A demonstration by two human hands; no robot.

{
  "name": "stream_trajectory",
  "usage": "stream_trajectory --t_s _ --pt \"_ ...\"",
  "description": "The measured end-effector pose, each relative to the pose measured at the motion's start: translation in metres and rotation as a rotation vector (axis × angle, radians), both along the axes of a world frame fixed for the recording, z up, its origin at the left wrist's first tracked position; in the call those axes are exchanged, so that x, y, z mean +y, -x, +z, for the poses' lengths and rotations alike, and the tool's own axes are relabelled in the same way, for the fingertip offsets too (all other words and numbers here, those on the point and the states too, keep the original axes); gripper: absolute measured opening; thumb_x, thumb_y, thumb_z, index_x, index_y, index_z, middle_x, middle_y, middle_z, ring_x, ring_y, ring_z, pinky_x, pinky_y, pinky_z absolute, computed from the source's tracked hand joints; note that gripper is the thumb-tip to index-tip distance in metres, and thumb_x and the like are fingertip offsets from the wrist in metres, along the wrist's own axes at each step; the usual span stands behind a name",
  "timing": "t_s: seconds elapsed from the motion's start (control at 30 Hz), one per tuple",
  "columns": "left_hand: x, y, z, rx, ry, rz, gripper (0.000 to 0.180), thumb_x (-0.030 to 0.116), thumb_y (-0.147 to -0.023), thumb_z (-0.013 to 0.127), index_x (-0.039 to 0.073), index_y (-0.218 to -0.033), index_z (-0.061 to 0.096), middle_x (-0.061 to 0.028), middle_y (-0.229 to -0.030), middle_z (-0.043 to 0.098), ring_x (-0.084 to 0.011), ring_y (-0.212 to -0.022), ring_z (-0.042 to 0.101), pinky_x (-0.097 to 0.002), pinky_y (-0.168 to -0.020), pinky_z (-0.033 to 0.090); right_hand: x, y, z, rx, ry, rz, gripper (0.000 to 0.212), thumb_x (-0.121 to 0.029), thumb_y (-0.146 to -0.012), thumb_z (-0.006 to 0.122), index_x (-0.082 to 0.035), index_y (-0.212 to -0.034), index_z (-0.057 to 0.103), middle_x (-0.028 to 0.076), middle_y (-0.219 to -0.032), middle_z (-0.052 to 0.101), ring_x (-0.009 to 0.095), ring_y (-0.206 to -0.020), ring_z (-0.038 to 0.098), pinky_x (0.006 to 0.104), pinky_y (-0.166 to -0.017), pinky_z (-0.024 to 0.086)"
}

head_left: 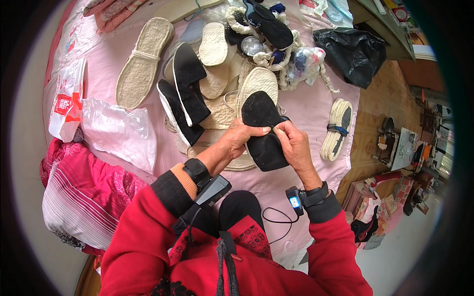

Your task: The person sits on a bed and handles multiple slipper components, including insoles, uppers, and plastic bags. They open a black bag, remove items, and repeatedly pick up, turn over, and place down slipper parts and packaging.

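- My left hand (239,135) is clamped on a black shoe upper (269,150), the thumb lying flat across its middle and the other fingers partly hidden behind
- My right hand (294,143) has thumb and forefinger pressed together on the upper's right side; whether a needle or thread sits between them is too small to tell
- I hold the upper above the near half of the pink cloth (311,106), between its middle and the near edge, with my knees just below
- Right behind the upper, a cream sole (259,81) shows its rounded end
- To the left of my hands, two black uppers with white edging (190,74) lie slantwise over more pale soles
- Toward the far left corner of the cloth rests a pair of thick soles (143,64), tied round the middle
- Near the right edge lies a bundle of pale soles (337,129) with a dark blue tie; farther along that edge sits a crumpled black bag (353,54)
- By the left edge, a white plastic bag (118,130) spreads beside heaped pink striped bedding (94,197)
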State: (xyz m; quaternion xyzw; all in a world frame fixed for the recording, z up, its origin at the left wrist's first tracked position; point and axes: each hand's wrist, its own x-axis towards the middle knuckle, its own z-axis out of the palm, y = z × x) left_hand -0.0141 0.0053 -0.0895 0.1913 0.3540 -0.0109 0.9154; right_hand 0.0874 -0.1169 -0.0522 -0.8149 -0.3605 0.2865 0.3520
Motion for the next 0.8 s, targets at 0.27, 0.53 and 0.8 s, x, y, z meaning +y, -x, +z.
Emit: stream_trajectory --t_s 0.27,0.53,0.8 --pt "-0.003 0.003 -0.004 0.075 -0.024 0.001 0.028 -0.005 -0.067 0.064 -0.003 -0.094 0.058 -0.0089 -0.084 0.061 -0.0167 -0.073 0.059 -0.0284 -0.069 0.049 -0.008 0.003 -0.008 0.5 -0.02 -0.193 0.011 -0.011 -0.084 0.052 -0.001 -0.079 0.054 -0.003 -0.065 0.054 0.002 -0.059 0.046 0.0178 -0.054 0.039" --pt "-0.005 0.006 -0.008 0.038 0.092 0.045 0.027 -0.002 -0.068 0.065 -0.004 -0.094 0.057 -0.0091 -0.085 0.061 -0.0171 -0.073 0.06 -0.0289 -0.068 0.05 -0.006 0.008 -0.011 0.932 -0.149 -0.398 0.01 -0.01 -0.084 0.051 -0.001 -0.083 0.054 0.0 -0.07 0.057 0.003 -0.062 0.051 0.0167 -0.056 0.042" --pt "-0.007 0.005 -0.005 0.178 -0.111 -0.044 0.03 0.006 -0.065 0.071 0.001 -0.092 0.059 -0.0057 -0.082 0.061 -0.0141 -0.07 0.058 -0.026 -0.065 0.048 -0.008 0.011 -0.017 0.531 0.027 -0.235 0.014 -0.012 -0.082 0.054 0.0 -0.075 0.053 -0.004 -0.058 0.049 0.002 -0.055 0.042 0.0193 -0.049 0.036"
